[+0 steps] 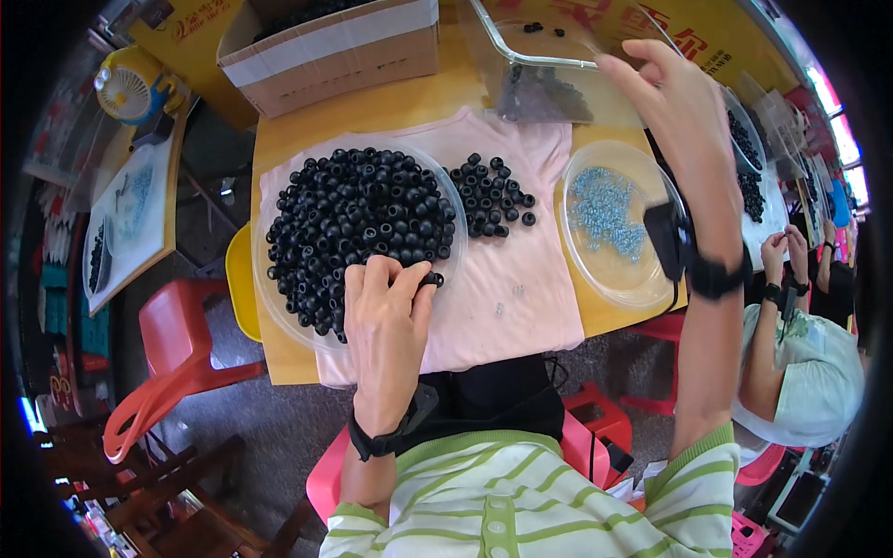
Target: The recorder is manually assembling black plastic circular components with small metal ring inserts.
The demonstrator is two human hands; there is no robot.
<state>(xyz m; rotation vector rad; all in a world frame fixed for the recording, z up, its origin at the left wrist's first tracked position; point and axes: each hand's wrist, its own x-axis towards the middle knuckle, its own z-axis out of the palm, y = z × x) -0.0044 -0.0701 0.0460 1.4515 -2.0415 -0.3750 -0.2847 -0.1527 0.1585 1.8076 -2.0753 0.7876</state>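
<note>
My left hand (381, 321) is closed in a pinch at the right edge of a clear round tray (456, 200) heaped with shiny black beads (358, 219). A black bead (433, 278) with a hole shows at its fingertips. Further right and higher, my right hand (674, 102) is raised over the near rim of a clear plastic box (549, 60), thumb and fingers apart, nothing seen in them. Dark beads lie in that box. Loose black beads (491, 195) are spread on a pink cloth (521, 288) between the tray and a shallow clear dish (577, 270) of tiny blue beads (609, 214).
An open cardboard box (344, 60) with black contents stands at the back left of the wooden table. A yellow fan (127, 88) sits on a side table. Red chair (177, 335) and yellow stool (244, 284) flank the left edge. Another person (791, 372) works at the right.
</note>
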